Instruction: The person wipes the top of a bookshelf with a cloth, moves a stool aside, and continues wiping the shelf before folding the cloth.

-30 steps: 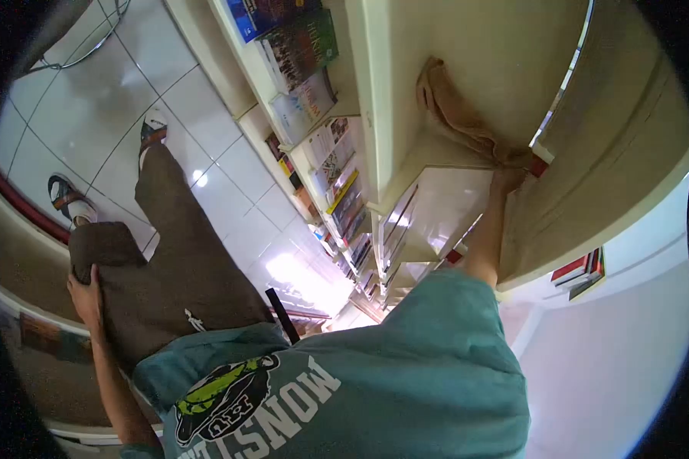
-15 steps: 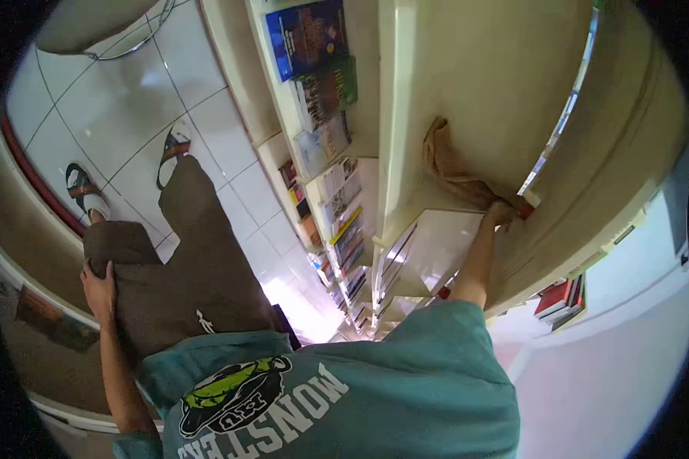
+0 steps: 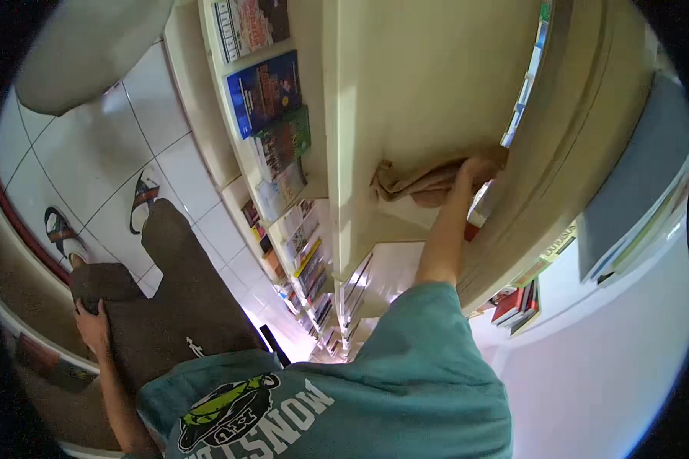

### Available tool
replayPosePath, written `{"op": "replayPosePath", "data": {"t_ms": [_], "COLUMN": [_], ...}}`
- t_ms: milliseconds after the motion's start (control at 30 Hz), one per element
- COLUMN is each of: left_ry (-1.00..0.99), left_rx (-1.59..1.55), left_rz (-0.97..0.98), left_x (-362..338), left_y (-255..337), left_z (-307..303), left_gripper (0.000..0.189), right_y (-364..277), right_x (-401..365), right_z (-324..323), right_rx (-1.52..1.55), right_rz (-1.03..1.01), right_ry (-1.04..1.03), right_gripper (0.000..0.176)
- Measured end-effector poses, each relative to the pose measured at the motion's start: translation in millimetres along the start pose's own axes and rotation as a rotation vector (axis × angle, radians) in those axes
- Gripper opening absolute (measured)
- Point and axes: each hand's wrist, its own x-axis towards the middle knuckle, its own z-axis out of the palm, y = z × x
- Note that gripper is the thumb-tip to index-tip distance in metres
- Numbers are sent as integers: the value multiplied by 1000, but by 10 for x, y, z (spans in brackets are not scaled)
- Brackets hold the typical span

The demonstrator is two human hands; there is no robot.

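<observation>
My right hand point(image 3: 478, 170) is closed on a brown cloth point(image 3: 421, 183), pressing it against a cream shelf board point(image 3: 429, 84) near the board's right edge. Part of the cloth trails loose and crumpled to the left of the hand. My fingers are partly hidden by the cloth. Low on the left, my left hand point(image 3: 93, 330) rests on the leg of my brown trousers point(image 3: 184, 291) with its fingers spread, holding nothing.
Left of the board, a shelf unit holds books, among them a blue book point(image 3: 264, 92) and several thinner ones below it. Red books point(image 3: 513, 306) stand on the right beyond a thick cream edge point(image 3: 547, 183). White floor tiles point(image 3: 92, 164) lie under my feet.
My right hand has moved up and slightly left along the board with the cloth, which now bunches around it. The whole view has shifted; my left hand stays on the leg.
</observation>
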Motion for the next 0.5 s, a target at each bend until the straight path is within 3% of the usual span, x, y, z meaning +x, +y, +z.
{"op": "replayPosePath", "data": {"t_ms": [67, 167, 267, 333, 367, 433, 500], "left_ry": [75, 13, -10, -42, -70, -55, -36], "left_rx": [38, 6, -8, 3, 23, 25, 24], "left_rz": [-6, -21, -42, -82, -123, -111, -110], "left_x": [83, 159, 175, 65, 27, 103, 179], "left_y": [-125, -139, -114, 97, 182, 136, -3], "left_z": [167, 223, 248, 32, -37, 98, 353], "left_gripper": [63, 63, 63, 63, 63, 63, 63], "right_y": [-426, -1211, -1812, -2235, -2446, -2900, -3297], "right_x": [280, 668, 1038, 1067, 1089, 1119, 1178], "right_z": [236, 363, 548, 509, 440, 221, 93], "right_rx": [103, 89, -28, 0, 6, 157, 33], "right_rz": [-134, -145, 1, -229, -237, -241, -197], "right_ry": [80, 61, 124, 114, 119, -29, -123], "right_gripper": [41, 37, 35, 34, 34, 34, 35]}}
